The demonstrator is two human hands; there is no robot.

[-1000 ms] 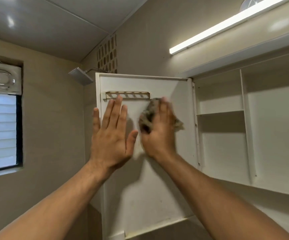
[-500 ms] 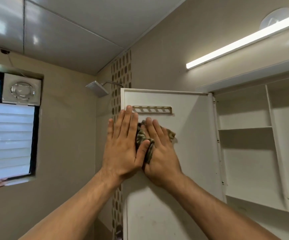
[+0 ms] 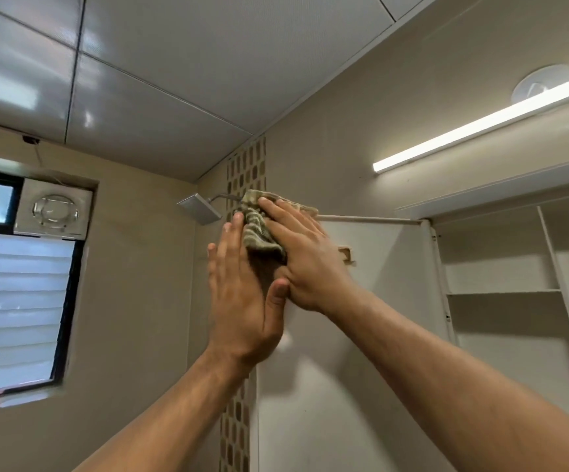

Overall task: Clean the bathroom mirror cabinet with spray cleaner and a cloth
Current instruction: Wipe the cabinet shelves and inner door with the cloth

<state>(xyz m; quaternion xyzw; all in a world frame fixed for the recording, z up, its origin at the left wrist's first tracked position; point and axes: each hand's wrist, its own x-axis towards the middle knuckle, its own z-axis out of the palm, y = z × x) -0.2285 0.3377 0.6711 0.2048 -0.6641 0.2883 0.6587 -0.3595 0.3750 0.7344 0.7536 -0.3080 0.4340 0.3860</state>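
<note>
The white mirror cabinet (image 3: 501, 267) stands open, its flat white door (image 3: 361, 335) out to the left. The left hand (image 3: 242, 301) lies flat at the door's left edge, fingers straight. The right hand (image 3: 303, 260), fingers also straight, presses the olive-striped terry cloth (image 3: 259, 233) against the door's top left corner.

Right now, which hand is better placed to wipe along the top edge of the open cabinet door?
The right hand: it presses the cloth on the top corner of the door. The left hand lies flat beside it, has no cloth, and probably steadies the door.
</note>
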